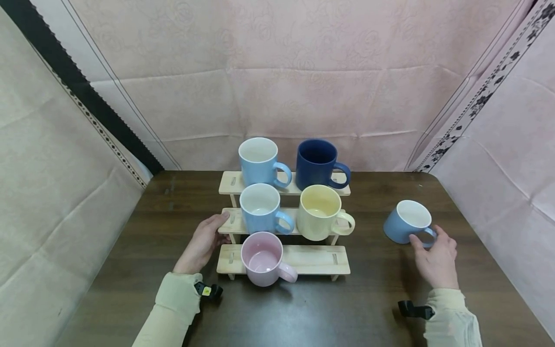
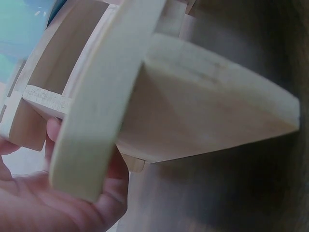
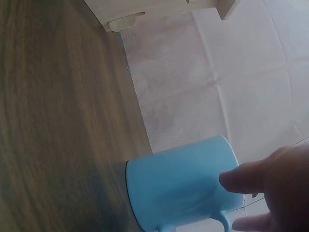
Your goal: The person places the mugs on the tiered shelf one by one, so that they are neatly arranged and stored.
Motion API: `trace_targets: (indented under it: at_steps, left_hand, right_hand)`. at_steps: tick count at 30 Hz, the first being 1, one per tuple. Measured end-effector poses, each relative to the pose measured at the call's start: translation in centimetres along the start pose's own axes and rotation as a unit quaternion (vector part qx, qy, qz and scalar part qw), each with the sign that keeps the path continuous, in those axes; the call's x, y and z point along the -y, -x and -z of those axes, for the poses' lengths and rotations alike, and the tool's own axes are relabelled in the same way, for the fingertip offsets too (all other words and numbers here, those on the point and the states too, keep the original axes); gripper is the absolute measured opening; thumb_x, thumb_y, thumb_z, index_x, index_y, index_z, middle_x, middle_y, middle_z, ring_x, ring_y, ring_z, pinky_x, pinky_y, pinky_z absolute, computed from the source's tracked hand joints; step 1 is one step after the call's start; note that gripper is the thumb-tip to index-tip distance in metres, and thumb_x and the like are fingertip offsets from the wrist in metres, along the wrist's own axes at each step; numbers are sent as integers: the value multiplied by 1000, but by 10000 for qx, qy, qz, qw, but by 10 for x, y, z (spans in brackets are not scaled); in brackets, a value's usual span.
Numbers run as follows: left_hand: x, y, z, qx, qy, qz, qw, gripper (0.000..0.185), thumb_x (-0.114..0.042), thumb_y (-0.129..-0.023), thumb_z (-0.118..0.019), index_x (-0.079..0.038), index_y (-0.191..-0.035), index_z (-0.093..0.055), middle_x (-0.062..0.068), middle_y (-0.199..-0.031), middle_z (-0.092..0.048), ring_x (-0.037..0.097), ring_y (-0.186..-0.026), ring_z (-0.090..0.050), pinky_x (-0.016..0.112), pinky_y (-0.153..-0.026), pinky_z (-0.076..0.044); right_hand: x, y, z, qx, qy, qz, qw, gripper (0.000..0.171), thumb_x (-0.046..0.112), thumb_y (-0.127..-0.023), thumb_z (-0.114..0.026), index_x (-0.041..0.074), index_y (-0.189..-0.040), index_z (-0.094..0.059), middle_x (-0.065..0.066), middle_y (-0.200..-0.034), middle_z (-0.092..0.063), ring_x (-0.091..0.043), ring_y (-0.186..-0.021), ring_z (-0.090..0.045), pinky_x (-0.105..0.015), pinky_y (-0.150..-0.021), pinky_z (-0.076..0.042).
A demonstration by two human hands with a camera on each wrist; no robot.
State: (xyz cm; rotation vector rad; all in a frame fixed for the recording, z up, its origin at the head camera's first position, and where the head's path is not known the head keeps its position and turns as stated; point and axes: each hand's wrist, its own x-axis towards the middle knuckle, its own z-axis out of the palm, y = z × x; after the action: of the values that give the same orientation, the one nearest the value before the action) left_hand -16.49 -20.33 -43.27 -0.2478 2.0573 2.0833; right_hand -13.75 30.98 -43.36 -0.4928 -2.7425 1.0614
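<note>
A three-step wooden rack (image 1: 312,258) stands mid-table. Its top step carries a light blue mug (image 1: 257,159) and a navy mug (image 1: 316,164). On the middle step are another light blue mug (image 1: 260,207) and a pale yellow mug (image 1: 318,212). A pink mug (image 1: 262,258) sits on the bottom step. My left hand (image 1: 216,230) grips the rack's left end at the middle step; in the left wrist view its fingers (image 2: 53,133) wrap behind a slat of the rack (image 2: 193,106). My right hand (image 1: 427,241) pinches the handle of a blue mug (image 1: 405,221) that stands on the table to the right; in the right wrist view this mug (image 3: 178,186) has my fingertips (image 3: 236,179) on its side.
The dark wooden table (image 1: 373,308) is walled by pink cloth at the back and on both sides. The right half of the rack's bottom step is bare. Black wrist camera mounts (image 1: 208,290) sit on both sleeves.
</note>
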Motion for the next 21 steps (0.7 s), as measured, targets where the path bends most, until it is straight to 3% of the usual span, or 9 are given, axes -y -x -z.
trace_targets:
  at_steps: [9,14,21]
  left_hand:
    - [-1,-1,-1,-40,-7,21,10000,54,-49,-98,-51,-1,-122,-54,5,-94,-60,19,-78,-56,35,-79,-47]
    - [-1,0,-1,-48,-48,30,10000,55,-50,-98,-51,-1,-122,-55,6,-96,-60,21,-80,-55,37,-81,-46]
    - [1,-1,-1,-48,-65,25,10000,54,-51,-98,-52,-2,-120,-55,6,-95,-59,22,-80,-55,38,-83,-46]
  right_hand:
    - [-3,3,1,-7,90,-240,9997,62,27,-102,-41,-21,-138,-27,-45,-129,-23,-57,-121,-20,-67,-95,-25]
    - [-9,4,2,-165,90,-321,9993,52,25,-103,-40,-18,-132,-37,-40,-124,-38,-55,-117,-35,-64,-95,-31]
    - [-12,5,5,-93,162,-602,9980,55,35,-103,-42,-12,-130,-42,-38,-123,-50,-53,-111,-48,-61,-90,-39]
